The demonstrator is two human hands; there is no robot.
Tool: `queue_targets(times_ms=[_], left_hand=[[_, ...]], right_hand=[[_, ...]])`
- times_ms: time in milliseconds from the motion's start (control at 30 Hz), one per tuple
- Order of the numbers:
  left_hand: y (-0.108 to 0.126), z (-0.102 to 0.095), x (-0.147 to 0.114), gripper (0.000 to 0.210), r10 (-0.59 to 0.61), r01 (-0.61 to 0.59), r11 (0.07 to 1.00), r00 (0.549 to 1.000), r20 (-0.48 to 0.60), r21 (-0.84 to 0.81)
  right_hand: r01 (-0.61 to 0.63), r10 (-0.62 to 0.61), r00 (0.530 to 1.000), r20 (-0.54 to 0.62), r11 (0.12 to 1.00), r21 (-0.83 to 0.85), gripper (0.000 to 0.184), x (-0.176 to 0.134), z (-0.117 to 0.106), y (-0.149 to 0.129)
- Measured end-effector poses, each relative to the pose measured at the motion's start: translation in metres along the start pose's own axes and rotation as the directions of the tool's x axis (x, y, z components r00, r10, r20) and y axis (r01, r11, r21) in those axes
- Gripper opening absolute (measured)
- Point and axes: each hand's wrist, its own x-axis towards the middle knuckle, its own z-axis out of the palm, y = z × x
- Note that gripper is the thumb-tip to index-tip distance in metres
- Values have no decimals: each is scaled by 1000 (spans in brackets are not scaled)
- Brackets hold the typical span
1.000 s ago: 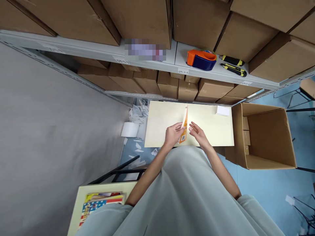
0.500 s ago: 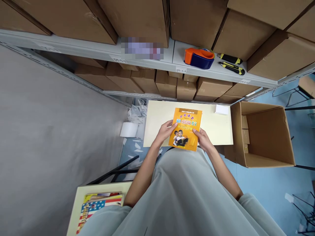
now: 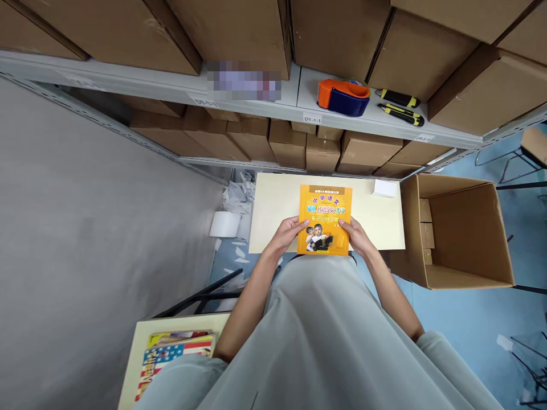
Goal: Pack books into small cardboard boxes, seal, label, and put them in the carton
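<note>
An orange book (image 3: 325,213) with a picture of two children on its cover is held up in front of my waist, over the near edge of a cream table (image 3: 273,199). My left hand (image 3: 287,234) grips the book's left edge, thumb on the cover and the other fingers behind it. On the opposite edge, my right hand (image 3: 358,234) holds it the same way. The cover faces me and the book is nearly straight. Both sets of fingers are partly hidden behind it.
A small white block (image 3: 385,188) lies at the table's back right. An open cardboard box (image 3: 470,228) stands to the right. Ahead, a shelf (image 3: 252,102) carries boxes, an orange-and-blue tape dispenser (image 3: 343,97) and two cutters (image 3: 400,107). More books (image 3: 171,359) lie at lower left.
The book has turned slightly from a tilt to nearly straight and shifted a little to the right and up. Both hands keep their hold on its edges.
</note>
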Motion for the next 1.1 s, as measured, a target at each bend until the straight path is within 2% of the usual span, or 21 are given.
queue_targets(times_ms=[67,133,200,300,367,433,533,633,667,733,800,833,867,933,1000,1100], left_hand=[[1,2,-1,66,44,-42,999,998,-51,35],[2,5,1,66,87,-78,993,990,-110,85],[1,12,3,63,146,-114,978,973,-179,176],[2,29,4,48,263,-160,923,926,-272,349],[3,42,1,38,307,-176,894,911,-276,412],[3,54,-5,33,331,-200,870,915,-232,451],[3,64,-15,42,372,-275,821,922,-104,501],[1,56,-19,46,381,-330,805,924,-4,493],[1,49,-18,44,387,-325,808,922,-27,492],[1,32,-13,46,405,-278,822,899,-167,498],[2,14,-8,55,375,-208,864,873,-312,459],[3,7,-5,60,318,-176,900,891,-324,400],[4,1,-3,64,233,-140,939,930,-283,315],[6,-5,-1,70,56,-43,990,994,-94,131],[6,-4,0,72,-34,32,999,999,41,29],[4,4,1,69,-34,34,999,999,14,4]], right_hand=[[48,-56,991,-118,996,-69,68,8,-4,6],[89,-131,955,-264,982,-166,74,16,-6,12],[103,-175,930,-323,969,-226,82,21,-1,15],[107,-151,965,-215,973,-203,89,22,21,15],[122,-143,982,-127,980,-158,90,20,40,12],[163,-175,980,-90,979,-124,84,16,56,6],[205,-218,966,-141,974,-96,66,14,63,-2],[165,-166,964,-209,986,-20,58,13,53,-7],[138,-131,970,-206,990,19,58,12,48,-8],[76,-58,985,-164,991,110,56,8,39,-9],[17,5,995,-102,977,210,54,2,31,-12],[-7,27,997,-75,967,256,54,-1,28,-13],[-25,42,998,-54,956,292,55,-3,26,-14],[-47,61,998,-35,943,330,55,-6,21,-15],[-51,69,997,-43,943,328,54,-5,16,-14],[-55,74,996,-55,955,291,52,-2,11,-10]])
